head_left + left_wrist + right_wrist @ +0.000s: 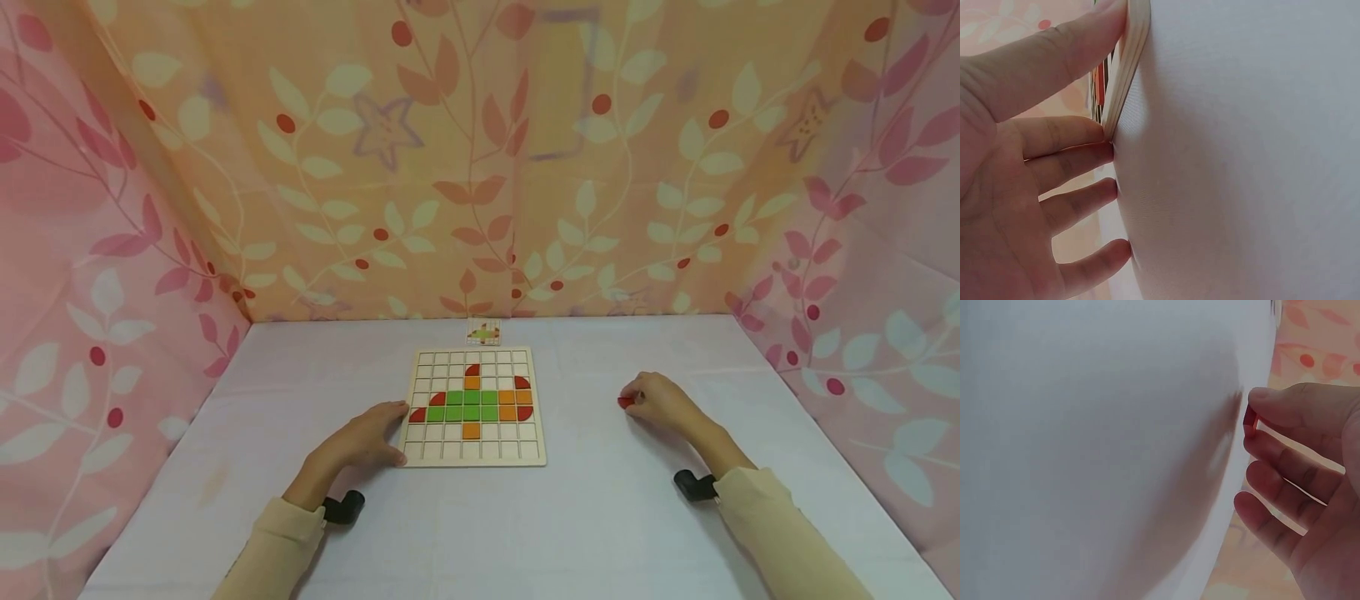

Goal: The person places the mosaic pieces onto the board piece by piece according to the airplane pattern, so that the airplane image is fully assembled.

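Note:
A square wooden grid board (pixel 442 450) lies on the table. Its cells hold a pattern of green squares (pixel 471 412), orange squares (pixel 471 431) and red quarter-round tiles (pixel 473 370). My left hand (pixel 367 435) is at the board's left edge, thumb and fingers spread fairly straight. In the left wrist view the thumb touches the board's side and the other fingertips rest on the tabletop. Off to the right of the board, my right hand (pixel 662 406) pinches a small red tile (pixel 1250 421) between thumb and fingertips, low over the cloth; the fingers partly hide its shape.
Behind the board, a small pattern card (pixel 483 332) with a similar coloured figure lies by the back curtain (pixel 480 208). White cloth (pixel 480 533) covers the table, and floral curtains stand at both sides. Each wrist wears a black camera mount (pixel 345 507).

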`<state>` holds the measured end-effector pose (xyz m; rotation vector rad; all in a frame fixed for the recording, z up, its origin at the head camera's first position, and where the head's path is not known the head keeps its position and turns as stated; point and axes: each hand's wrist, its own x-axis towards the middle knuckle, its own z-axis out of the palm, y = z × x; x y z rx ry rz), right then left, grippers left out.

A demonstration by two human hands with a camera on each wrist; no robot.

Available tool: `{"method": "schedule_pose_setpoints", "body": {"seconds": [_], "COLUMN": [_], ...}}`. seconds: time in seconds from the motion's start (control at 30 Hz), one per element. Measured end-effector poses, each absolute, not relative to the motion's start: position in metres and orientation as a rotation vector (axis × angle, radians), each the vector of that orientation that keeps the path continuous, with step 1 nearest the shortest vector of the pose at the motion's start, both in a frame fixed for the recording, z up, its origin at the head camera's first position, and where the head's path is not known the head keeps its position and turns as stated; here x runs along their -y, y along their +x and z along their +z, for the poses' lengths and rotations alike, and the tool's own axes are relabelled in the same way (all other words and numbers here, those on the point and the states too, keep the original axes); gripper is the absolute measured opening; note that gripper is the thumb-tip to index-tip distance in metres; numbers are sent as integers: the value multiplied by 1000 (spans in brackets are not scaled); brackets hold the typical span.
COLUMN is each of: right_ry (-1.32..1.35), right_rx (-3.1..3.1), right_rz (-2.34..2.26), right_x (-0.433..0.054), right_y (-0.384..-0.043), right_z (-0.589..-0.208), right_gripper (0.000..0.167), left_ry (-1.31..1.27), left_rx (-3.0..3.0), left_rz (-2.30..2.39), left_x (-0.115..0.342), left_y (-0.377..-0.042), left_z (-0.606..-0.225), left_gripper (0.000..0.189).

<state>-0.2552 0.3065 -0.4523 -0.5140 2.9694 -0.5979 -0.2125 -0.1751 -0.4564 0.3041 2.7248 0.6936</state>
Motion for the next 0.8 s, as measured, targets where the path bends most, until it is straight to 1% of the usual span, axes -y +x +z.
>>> {"method": "schedule_pose_setpoints", "body": {"seconds": [0.2, 0.6, 0.8], "right_ry": [-590, -622, -580], "right_rx": [-3003, -3001, -2971], "right_rz": [-629, -712, -712], "right_x": [-296, -264, -239], "right_y": [-251, -246, -242], "right_z": [-450, -446, -442], "right_gripper": [18, 18, 19], "left_ry": [299, 310, 308], "left_rx": [-2725, -2726, -2725], "left_rz": [692, 685, 682], "left_x": [174, 174, 174], "left_y": [-213, -212, -212], "left_z": [-456, -454, -455], "left_gripper": [88, 87, 88]}}
